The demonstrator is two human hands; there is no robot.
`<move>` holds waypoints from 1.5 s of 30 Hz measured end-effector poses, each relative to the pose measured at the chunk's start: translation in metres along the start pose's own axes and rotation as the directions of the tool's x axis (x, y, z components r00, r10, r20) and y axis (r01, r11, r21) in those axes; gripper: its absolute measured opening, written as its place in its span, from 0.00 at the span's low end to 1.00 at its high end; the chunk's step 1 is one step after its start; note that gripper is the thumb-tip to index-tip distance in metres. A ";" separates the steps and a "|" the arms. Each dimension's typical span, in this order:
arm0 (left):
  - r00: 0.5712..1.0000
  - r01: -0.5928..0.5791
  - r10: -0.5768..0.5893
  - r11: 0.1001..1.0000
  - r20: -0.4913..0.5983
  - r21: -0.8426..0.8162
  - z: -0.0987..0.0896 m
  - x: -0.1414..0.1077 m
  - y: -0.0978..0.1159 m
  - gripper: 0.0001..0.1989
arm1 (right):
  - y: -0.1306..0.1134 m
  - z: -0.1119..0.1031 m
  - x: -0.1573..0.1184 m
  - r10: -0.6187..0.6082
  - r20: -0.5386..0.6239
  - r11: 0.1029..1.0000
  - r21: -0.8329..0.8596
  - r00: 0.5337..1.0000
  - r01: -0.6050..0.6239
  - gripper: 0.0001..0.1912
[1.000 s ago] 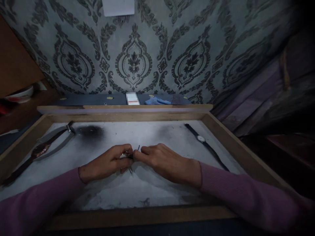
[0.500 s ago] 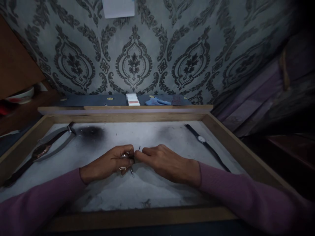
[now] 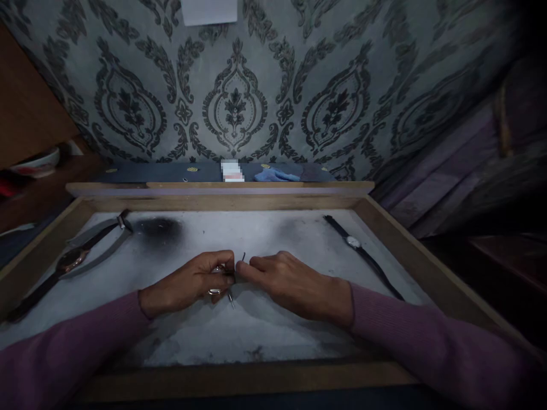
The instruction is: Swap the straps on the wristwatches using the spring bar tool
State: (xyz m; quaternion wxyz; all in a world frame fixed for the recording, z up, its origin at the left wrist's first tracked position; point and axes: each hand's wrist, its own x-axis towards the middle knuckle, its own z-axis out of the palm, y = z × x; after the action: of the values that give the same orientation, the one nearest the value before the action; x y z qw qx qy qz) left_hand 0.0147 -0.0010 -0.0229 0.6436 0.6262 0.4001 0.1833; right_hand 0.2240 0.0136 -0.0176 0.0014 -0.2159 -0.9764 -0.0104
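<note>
My left hand is closed, thumb against bent fingers, around a small round silver-rimmed thing that looks like a watch case; the fingers cover most of it. Below its fingertips a thin pointed metal piece sticks out downward. My right hand is closed too, with its fingertips pinched together right beside the left fingertips. A thin dark stub shows just above the right index finger. Whether the stub and the metal piece are one tool is hidden by the fingers. Both hands are over the white-bottomed wooden tray.
A brown-strapped watch with a grey band beside it lies at the tray's left. A slim black-strapped watch lies at the right. Behind the tray's raised rim are a blue cloth and a small pale box. Patterned wallpaper rises behind.
The view has shifted very slightly. Both hands keep almost the same pose and place, still close together over the tray.
</note>
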 end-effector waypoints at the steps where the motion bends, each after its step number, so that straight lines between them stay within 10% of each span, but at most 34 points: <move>1: 1.000 0.001 -0.001 1.000 0.003 -0.006 0.000 0.000 0.000 0.04 | -0.001 0.000 0.000 -0.004 -0.001 1.000 -0.017 1.000 0.004 0.13; 6: 1.000 0.001 -0.001 1.000 -0.006 -0.022 -0.001 0.001 -0.003 0.03 | -0.002 0.001 -0.002 0.016 -0.068 0.999 -0.051 0.998 -0.019 0.14; 22: 0.998 -0.047 0.051 0.995 -0.048 0.088 0.001 -0.005 0.000 0.08 | 0.004 0.003 -0.004 0.309 -0.120 0.759 0.629 0.944 -0.168 0.06; 45: 0.996 -0.045 0.055 0.990 -0.067 0.135 0.002 -0.004 -0.005 0.05 | 0.003 0.001 -0.001 0.319 -0.062 0.663 0.727 0.946 -0.176 0.08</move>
State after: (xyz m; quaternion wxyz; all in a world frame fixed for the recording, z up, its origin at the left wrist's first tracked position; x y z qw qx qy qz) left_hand 0.0126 -0.0056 -0.0266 0.5812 0.6707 0.4179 0.1941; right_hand 0.2258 0.0159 -0.0186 0.1766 -0.3277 -0.8602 0.3485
